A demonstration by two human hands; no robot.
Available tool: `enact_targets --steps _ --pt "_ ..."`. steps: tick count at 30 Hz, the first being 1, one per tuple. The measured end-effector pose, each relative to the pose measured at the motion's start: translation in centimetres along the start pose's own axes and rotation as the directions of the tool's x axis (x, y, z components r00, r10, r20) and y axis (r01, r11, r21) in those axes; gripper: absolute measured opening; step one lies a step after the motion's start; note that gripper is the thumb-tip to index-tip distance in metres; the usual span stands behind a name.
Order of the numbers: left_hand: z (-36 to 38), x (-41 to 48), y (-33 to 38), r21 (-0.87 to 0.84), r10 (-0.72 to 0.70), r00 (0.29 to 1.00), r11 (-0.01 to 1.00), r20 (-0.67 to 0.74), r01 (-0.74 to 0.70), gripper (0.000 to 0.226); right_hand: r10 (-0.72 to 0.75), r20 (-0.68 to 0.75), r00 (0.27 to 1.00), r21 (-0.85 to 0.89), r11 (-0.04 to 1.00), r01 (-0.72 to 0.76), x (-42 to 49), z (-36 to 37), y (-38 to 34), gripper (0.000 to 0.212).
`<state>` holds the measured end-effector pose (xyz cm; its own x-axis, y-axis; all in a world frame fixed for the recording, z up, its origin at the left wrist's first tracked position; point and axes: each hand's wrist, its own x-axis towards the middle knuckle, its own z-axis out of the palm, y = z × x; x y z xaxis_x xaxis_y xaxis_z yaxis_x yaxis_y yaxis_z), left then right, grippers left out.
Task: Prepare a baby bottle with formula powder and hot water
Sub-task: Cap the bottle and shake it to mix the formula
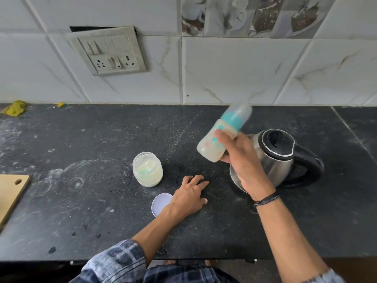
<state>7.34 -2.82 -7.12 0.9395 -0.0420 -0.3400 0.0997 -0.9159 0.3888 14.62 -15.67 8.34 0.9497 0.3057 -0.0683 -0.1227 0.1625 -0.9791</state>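
Note:
My right hand (242,160) grips a baby bottle (212,142) above the dark counter, tilted with its teal collar and clear cap pointing up to the right; the bottle is blurred and holds milky liquid. My left hand (190,196) rests flat on the counter with fingers spread, holding nothing. An open glass jar of pale formula powder (147,172) stands left of that hand, a teal scoop showing faintly inside. The jar's white lid (160,203) lies on the counter, partly under my left wrist. A steel electric kettle (281,154) with a black lid and handle stands behind my right hand.
The black stone counter (81,160) is dusted with powder and spots. A wooden cutting board (11,194) pokes in at the left edge. A yellow cloth (16,108) lies at the back left. A switch and socket plate (110,52) hangs on the tiled wall.

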Motion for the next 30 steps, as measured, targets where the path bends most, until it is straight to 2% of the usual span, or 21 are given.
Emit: enact_targets --steps 2,5,6,7,9,10,11,14,15,17,19,22,23,26,27,30 --pt "0.0 0.1 -0.2 0.007 0.008 1.000 1.000 -0.001 -0.008 0.068 -0.048 0.002 0.999 -0.029 0.998 0.048 0.1 0.3 -0.3 0.040" --pt "0.1 0.1 -0.2 0.009 0.014 1.000 1.000 -0.001 -0.014 0.068 -0.088 -0.201 0.976 0.249 0.959 0.138 0.4 0.9 -1.5 0.048" --pt "0.1 0.0 -0.1 0.007 0.012 1.000 1.000 0.002 -0.012 0.068 -0.075 -0.215 0.974 0.274 0.952 0.134 0.3 1.0 -1.7 0.045" --pt "0.1 -0.1 -0.1 0.009 0.009 1.000 1.000 0.006 -0.009 0.068 -0.060 -0.176 0.983 0.238 0.966 0.102 0.3 0.9 -1.6 0.042" --pt "0.0 -0.1 -0.1 0.019 0.009 1.000 1.000 0.009 -0.009 0.068 -0.010 -0.009 1.000 0.020 1.000 0.010 -0.2 0.7 -0.9 0.038" --pt "0.0 -0.1 -0.2 0.023 0.011 1.000 1.000 0.012 -0.011 0.068 -0.009 0.038 0.999 -0.042 0.999 0.011 -0.5 0.5 -0.6 0.041" --pt "-0.1 -0.1 -0.2 0.024 0.012 1.000 1.000 0.015 -0.013 0.068 -0.029 0.031 0.999 -0.035 0.999 0.030 -0.5 0.4 -0.4 0.045" --pt "-0.1 -0.1 0.0 0.017 0.004 1.000 1.000 0.008 -0.004 0.068 -0.012 -0.145 0.989 0.259 0.965 0.049 -0.5 0.5 -0.7 0.050" --pt "0.0 -0.1 0.2 0.017 0.004 1.000 1.000 0.006 -0.005 0.067 0.010 -0.155 0.988 0.257 0.966 0.030 -0.4 0.3 -0.7 0.047" --pt "0.1 -0.3 0.0 0.015 -0.007 1.000 1.000 0.011 0.006 0.067 0.049 -0.048 0.998 0.091 0.995 -0.045 -0.5 0.3 -0.3 0.042" --pt "0.1 -0.2 -0.3 0.020 -0.002 1.000 1.000 0.011 0.001 0.068 0.036 0.008 0.999 0.015 0.999 -0.036 -0.8 0.2 -0.1 0.043" --pt "0.1 0.0 -0.2 0.019 0.008 1.000 1.000 0.010 -0.009 0.067 0.050 -0.111 0.993 0.247 0.969 -0.022 -0.8 0.4 -0.5 0.033" --pt "0.1 -0.1 -0.1 0.017 0.006 1.000 1.000 0.008 -0.006 0.067 0.057 -0.108 0.992 0.253 0.967 -0.028 -0.6 0.4 -0.6 0.034" --pt "0.2 -0.2 -0.1 0.014 -0.003 1.000 1.000 0.007 0.003 0.067 0.071 0.044 0.996 0.010 0.997 -0.072 -0.8 0.6 -0.3 0.043" --pt "0.2 -0.2 -0.3 0.015 -0.002 1.000 1.000 0.008 0.002 0.067 0.042 0.059 0.997 -0.005 0.999 -0.041 -1.0 0.7 -0.2 0.042" --pt "0.1 0.1 -0.3 0.023 0.008 1.000 1.000 -0.001 -0.008 0.067 0.037 -0.103 0.994 0.238 0.971 -0.012 -0.7 0.8 -0.4 0.043"
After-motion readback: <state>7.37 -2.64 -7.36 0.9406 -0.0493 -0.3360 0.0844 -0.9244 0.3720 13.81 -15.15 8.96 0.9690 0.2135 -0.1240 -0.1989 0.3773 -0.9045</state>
